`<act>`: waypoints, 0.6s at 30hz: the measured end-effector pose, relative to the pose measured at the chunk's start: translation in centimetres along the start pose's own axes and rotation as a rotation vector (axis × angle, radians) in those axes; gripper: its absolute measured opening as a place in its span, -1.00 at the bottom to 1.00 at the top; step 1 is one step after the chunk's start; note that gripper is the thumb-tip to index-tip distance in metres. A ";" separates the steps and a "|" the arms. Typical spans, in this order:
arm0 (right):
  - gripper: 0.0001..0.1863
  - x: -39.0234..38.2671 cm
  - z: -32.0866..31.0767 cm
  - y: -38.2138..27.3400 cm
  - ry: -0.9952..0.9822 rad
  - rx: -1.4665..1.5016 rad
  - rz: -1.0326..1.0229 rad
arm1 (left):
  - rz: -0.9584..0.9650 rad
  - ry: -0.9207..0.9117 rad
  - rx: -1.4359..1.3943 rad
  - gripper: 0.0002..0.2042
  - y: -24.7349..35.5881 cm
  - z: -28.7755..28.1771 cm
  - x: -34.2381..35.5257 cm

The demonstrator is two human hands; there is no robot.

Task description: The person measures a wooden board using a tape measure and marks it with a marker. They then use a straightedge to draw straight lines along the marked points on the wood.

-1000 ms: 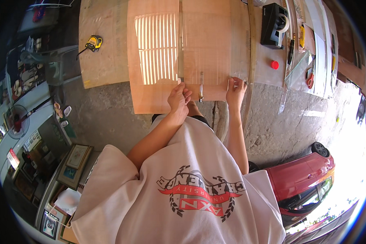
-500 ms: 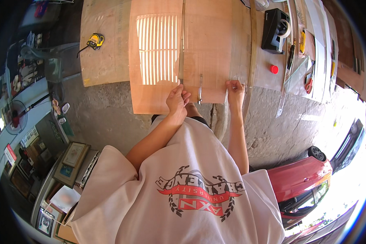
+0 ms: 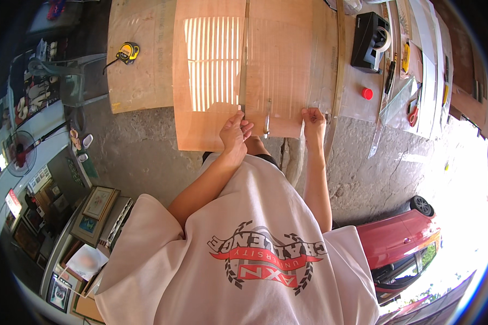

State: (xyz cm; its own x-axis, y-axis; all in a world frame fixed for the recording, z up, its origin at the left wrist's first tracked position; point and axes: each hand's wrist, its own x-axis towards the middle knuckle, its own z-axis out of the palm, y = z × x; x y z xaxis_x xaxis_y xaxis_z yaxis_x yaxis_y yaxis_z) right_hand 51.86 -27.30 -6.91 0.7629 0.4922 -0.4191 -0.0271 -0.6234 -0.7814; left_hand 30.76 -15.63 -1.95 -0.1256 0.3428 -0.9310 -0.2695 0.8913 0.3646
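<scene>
A clear, shiny sheet (image 3: 287, 65) lies over a brown plywood board (image 3: 200, 135) and throws back bright striped light on its left half. At its near edge my left hand (image 3: 236, 134) is closed, thumb and forefinger pinched together, the other fingers curled. My right hand (image 3: 313, 123) pinches the sheet around its near right corner. A dark narrow strip (image 3: 246, 54) runs away from me just beyond the left fingertips. Between my hands, a slim silver tool (image 3: 267, 124) rests near the board's front edge. Whether the sheet is glass or plastic I cannot tell.
A yellow and black tape measure (image 3: 128, 52) lies at the left. To the right are a black tape dispenser (image 3: 367, 43), a red cap (image 3: 367, 93), a utility knife (image 3: 405, 57), red-handled scissors (image 3: 413, 115) and clear offcuts. A red car (image 3: 404, 238) stands at the lower right.
Both hands keep their pinch and have hardly moved. The view has shifted slightly, and the striped reflection sits a little differently on the sheet.
</scene>
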 end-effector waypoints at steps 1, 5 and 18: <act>-0.80 0.0 0.0 -0.2 0.006 -0.018 0.026 | -0.006 -0.014 0.021 -0.81 -0.1 -0.1 0.1; -0.80 -0.2 -0.1 -1.2 -0.028 0.163 0.087 | -0.018 -0.059 0.071 -0.81 -0.3 -0.6 0.7; -0.79 1.0 -4.9 -3.4 -0.286 0.318 0.241 | -0.042 -0.061 0.072 -0.74 -0.4 -0.9 0.7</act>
State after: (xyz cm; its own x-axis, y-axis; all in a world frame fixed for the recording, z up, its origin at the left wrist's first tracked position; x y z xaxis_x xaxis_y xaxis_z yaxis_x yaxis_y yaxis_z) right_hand 55.85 -27.66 -2.36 0.5037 0.5315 -0.6811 -0.4110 -0.5460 -0.7300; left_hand 29.92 -15.98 -2.76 -0.0567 0.3203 -0.9456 -0.2042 0.9234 0.3251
